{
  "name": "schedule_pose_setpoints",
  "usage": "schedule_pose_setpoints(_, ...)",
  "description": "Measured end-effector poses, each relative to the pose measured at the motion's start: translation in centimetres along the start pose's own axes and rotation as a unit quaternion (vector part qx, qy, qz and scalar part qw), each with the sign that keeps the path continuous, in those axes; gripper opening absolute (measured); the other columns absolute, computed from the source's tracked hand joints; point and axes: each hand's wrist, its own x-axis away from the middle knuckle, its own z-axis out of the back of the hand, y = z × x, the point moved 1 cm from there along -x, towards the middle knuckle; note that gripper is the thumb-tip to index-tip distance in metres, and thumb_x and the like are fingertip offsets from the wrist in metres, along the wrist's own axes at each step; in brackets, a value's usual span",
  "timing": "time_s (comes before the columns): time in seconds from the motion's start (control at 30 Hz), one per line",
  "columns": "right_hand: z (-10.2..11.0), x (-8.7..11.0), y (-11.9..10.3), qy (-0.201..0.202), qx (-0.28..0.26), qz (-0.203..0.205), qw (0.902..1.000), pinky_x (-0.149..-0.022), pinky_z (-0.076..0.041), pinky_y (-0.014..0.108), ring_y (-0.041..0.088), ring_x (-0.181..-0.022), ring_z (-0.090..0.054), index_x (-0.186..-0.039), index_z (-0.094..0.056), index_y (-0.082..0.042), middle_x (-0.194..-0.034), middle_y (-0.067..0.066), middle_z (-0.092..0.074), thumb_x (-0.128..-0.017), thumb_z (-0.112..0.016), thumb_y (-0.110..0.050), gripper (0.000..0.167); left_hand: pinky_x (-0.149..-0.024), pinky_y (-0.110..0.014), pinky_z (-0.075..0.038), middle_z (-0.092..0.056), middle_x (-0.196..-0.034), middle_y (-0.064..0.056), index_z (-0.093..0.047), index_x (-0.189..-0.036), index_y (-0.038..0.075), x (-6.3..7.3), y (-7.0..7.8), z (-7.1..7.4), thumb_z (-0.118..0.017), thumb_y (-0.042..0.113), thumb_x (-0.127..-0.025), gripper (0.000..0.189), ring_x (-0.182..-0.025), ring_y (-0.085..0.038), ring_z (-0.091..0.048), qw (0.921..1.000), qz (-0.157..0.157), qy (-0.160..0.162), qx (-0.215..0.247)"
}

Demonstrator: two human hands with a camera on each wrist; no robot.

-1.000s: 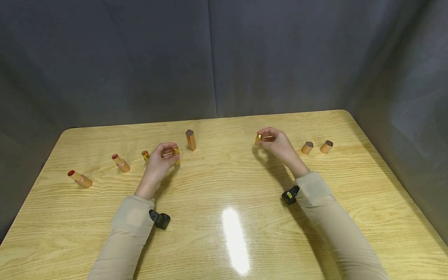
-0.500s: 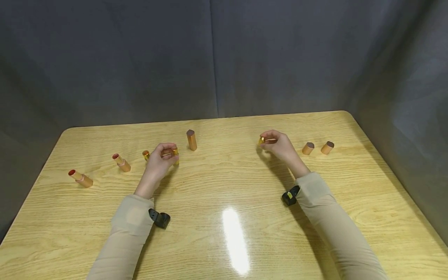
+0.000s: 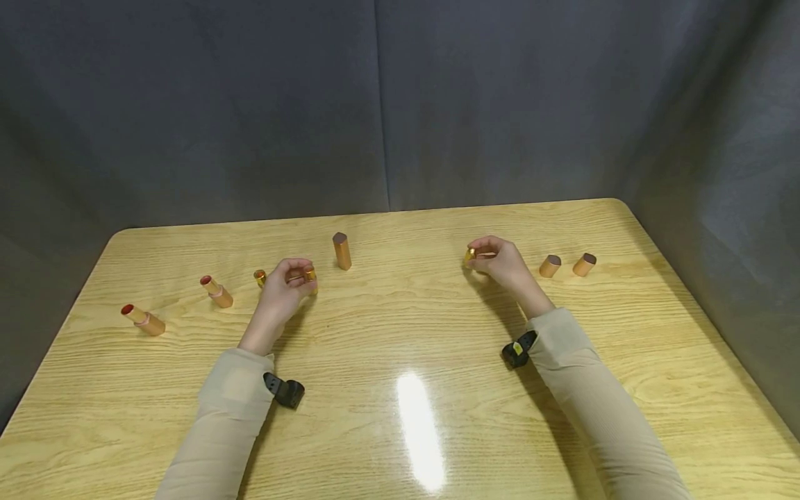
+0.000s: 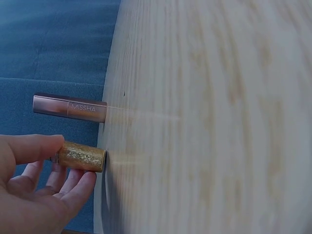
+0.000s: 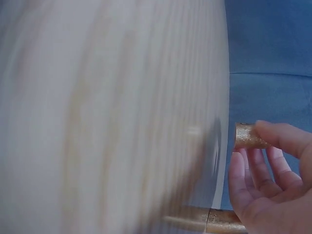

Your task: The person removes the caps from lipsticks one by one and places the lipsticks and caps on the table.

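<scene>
My left hand (image 3: 278,298) pinches a glittery gold lipstick (image 4: 83,157) upright between thumb and fingers, its lower end close over the tabletop. Just right of it stands a capped lipstick (image 3: 342,251), a copper tube with "MISSHA" printed on it in the left wrist view. Another gold lipstick base (image 3: 260,278) stands left of the left hand, partly hidden by it. Far to the right, my right hand (image 3: 507,269) holds a short glittery gold lipstick cap (image 5: 249,136) by thumb and fingertips, with its shadow on the table below.
Two uncapped lipsticks with red tips, one lipstick (image 3: 145,320) at the far left and one lipstick (image 3: 217,292) nearer, stand on the wooden table (image 3: 350,430). Two copper caps, one cap (image 3: 550,265) and another cap (image 3: 584,264), stand right of the right hand. Dark curtain (image 3: 250,104) borders the table.
My right hand has shifted slightly right and nearer with the gold cap. The left hand and its lipstick have come down a little; the standing lipsticks and caps stay where they were.
</scene>
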Motion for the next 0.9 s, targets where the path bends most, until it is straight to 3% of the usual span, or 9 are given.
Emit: schedule_pose_setpoints(0.9,-0.05,-0.12,0.29,-0.032,0.022,-0.039,0.9985,-0.070,-0.042,0.010,0.013,-0.095,-0.051,-0.123,-0.054,0.006,-0.109,0.011,-0.056,-0.090,-0.062,-0.003,0.036,-0.078,-0.003,-0.044,-0.043,-0.130,-0.015,-0.035,-0.136,-0.005,-0.12,-0.07,0.21,-0.050,-0.002,-0.096,0.043,-0.128,-0.028,-0.045,0.9996,0.009,0.013,0.023)
